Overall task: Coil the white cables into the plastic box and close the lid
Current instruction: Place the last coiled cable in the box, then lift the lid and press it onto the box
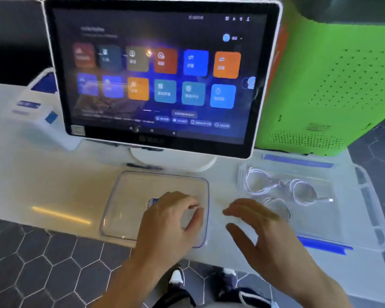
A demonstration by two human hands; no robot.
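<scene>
A clear plastic box with rounded corners sits on the white table just below the monitor. My left hand lies over its right half with fingers curled; blur hides whether it grips anything. A small blue and white patch shows by its fingertips. To the right lies the flat clear lid with blue clips. On it rest the white cables in loose coils, one plug end pointing right. My right hand hovers open, fingers spread, between the box and the lid's left edge.
A touchscreen monitor on a white stand rises right behind the box. A green perforated case stands at the back right. White and blue cartons lie at the left. The table's front edge runs under my wrists, with dark hexagon floor below.
</scene>
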